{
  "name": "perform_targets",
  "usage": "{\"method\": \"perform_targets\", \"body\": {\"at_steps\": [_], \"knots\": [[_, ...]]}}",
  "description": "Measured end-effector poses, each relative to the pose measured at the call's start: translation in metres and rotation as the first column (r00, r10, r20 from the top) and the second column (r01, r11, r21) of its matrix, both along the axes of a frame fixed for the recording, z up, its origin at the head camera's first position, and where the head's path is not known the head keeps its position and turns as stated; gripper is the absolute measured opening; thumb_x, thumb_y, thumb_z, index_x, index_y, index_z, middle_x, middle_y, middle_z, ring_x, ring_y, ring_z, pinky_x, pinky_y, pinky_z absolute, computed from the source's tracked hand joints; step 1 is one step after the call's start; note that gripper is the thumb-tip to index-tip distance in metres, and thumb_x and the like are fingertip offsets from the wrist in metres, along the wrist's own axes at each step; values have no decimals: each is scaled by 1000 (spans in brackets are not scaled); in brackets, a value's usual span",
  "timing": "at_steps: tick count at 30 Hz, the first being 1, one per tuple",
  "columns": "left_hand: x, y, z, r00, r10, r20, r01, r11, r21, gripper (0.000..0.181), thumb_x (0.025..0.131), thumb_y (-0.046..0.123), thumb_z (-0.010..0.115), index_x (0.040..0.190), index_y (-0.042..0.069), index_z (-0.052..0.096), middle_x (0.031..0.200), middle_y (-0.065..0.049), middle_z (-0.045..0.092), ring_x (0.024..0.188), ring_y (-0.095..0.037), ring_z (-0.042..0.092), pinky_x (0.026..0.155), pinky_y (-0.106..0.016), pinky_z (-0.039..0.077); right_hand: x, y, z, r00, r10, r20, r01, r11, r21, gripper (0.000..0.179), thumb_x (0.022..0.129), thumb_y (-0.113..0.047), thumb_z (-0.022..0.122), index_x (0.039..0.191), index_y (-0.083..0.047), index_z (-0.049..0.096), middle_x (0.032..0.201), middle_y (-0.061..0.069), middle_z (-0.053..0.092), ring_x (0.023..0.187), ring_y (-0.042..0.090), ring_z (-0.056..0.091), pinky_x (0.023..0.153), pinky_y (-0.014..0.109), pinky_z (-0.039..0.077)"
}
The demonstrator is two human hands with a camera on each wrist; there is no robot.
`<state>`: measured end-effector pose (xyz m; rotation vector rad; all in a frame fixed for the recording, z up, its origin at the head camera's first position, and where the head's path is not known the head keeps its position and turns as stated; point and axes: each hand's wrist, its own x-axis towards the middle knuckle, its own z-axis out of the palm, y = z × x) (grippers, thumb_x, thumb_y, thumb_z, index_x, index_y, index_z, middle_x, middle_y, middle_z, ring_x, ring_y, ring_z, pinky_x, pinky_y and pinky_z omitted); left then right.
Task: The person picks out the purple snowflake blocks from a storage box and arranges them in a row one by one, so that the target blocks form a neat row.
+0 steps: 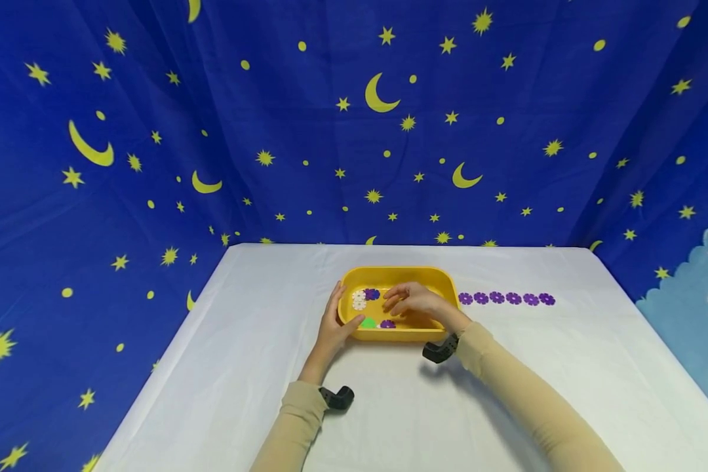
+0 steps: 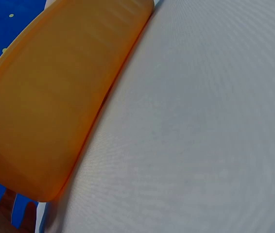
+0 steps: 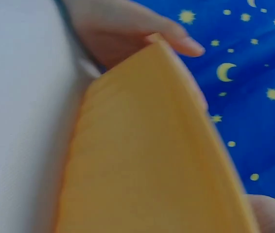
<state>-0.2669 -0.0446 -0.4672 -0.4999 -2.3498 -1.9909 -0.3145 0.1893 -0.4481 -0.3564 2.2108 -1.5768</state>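
A yellow plastic bin (image 1: 401, 335) stands on the table with a few flower-shaped discs in it. Among them are white discs (image 1: 359, 300), a purple disc (image 1: 372, 294) beside these, a bright green piece (image 1: 368, 323) and another purple disc (image 1: 387, 324) along the near wall. My left hand (image 1: 334, 328) grips the bin's left end, thumb over the rim and fingers along the outside. Over the bin's floor, my right hand (image 1: 412, 300) reaches in with loosely bent fingers; no disc shows between them. The right wrist view shows mostly the bin's outer wall (image 3: 132, 141).
To the right of the bin, several purple flower discs (image 1: 497, 297) lie in a straight row on the white tablecloth (image 1: 389, 406). A blue curtain (image 1: 307, 118) with yellow moons and stars stands behind the table and at its sides.
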Motion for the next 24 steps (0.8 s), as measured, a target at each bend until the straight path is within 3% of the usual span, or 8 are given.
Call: {"method": "perform_targets", "body": {"at_steps": [4,8,14,19,24], "knots": [[0,0,0,1000,-3,-12,3,1000,-1,80,86,19,69,150,5,24,162,-8,9,150,-29,10,122,-44,15,1,-3,-3,996,94,-4,-94,995,26,44,81,7,60,124,12,53,116,27,64,80,10,66,73,25,58],[-1,-1,-2,1000,-9,-12,9,1000,8,81,86,21,70,150,5,23,162,-9,9,150,-29,10,122,-44,15,2,-5,-6,987,156,-33,-154,986,55,46,77,11,59,123,11,54,118,29,63,71,10,61,69,22,57],[0,0,-1,1000,1,-2,-1,1000,-7,81,86,21,70,150,5,24,162,-9,9,149,-30,11,122,-45,15,4,-9,-6,957,261,-124,-240,957,160,45,77,11,62,121,7,59,115,25,64,64,11,45,58,16,42],[3,0,2,1000,9,-30,-10,1000,-20,78,86,17,69,149,2,26,161,-13,10,149,-32,12,122,-47,16,3,-12,-9,923,313,-221,-246,927,284,41,78,10,66,118,0,63,106,16,66,68,13,45,59,16,41],[-4,0,-8,999,-6,-41,7,1000,26,79,84,12,70,149,0,25,161,-15,8,149,-33,12,121,-48,17,2,-12,-10,915,282,-289,-195,935,296,33,79,5,68,112,1,66,101,15,68,72,11,48,63,16,44]]}}
